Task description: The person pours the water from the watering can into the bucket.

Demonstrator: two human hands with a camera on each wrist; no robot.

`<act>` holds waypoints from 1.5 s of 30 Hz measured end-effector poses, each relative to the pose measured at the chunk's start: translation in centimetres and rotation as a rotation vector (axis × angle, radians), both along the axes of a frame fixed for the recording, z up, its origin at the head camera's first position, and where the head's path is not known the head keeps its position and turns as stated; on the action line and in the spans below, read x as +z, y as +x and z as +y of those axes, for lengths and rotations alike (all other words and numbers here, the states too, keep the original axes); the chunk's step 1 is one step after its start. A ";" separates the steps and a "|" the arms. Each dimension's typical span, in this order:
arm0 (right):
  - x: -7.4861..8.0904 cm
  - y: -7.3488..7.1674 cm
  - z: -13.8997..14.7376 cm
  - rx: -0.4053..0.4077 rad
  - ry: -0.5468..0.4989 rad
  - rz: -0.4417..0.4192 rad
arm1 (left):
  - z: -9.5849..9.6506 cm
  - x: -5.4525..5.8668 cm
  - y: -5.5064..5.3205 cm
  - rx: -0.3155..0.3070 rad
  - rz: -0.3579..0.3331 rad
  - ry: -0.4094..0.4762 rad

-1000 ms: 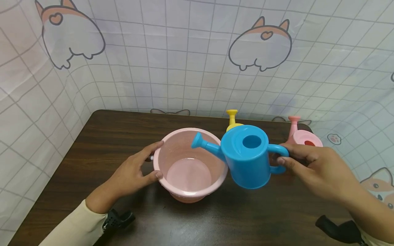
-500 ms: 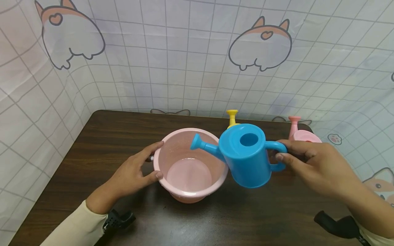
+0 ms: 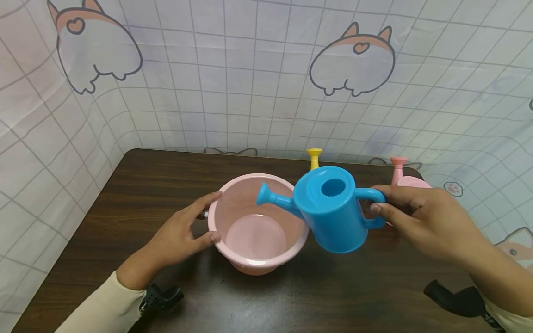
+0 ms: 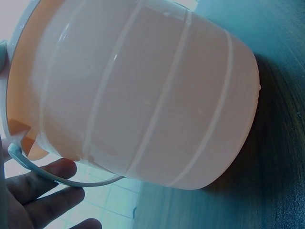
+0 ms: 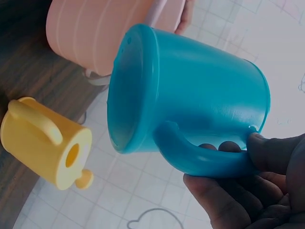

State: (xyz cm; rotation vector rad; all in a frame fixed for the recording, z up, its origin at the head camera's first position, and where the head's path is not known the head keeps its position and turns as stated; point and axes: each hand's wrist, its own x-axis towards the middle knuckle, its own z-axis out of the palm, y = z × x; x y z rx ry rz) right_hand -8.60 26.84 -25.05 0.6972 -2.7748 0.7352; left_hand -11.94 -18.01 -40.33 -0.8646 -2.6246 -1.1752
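Note:
A pink bucket [image 3: 256, 236] stands upright on the table. My left hand [image 3: 176, 236] holds its left rim, thumb toward the front and index finger toward the back. In the left wrist view the other fingers [image 4: 55, 205] spread by the bucket's thin white handle [image 4: 71, 182]. A glint shows on the bucket floor; I cannot tell whether it is water. My right hand [image 3: 429, 222] grips a blue watering can [image 3: 331, 212] by its handle, thumb pressed on the handle in the right wrist view. The can tilts left, its spout [image 3: 275, 199] over the bucket's opening.
A yellow watering can [image 5: 47, 143] stands behind the blue one, mostly hidden in the head view. A pink watering can [image 3: 410, 181] sits at the back right, partly behind the right hand. The dark wooden table [image 3: 166, 171] meets a patterned cloth wall [image 3: 266, 92].
The right hand has raised the blue watering can slightly and tilted it a little further left, its spout tip shifting slightly left. The left hand and bucket have stayed still.

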 end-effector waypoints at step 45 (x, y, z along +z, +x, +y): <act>1.2 -0.9 -1.2 0.022 0.066 0.030 | 0.0 0.2 0.2 0.011 -0.010 -0.011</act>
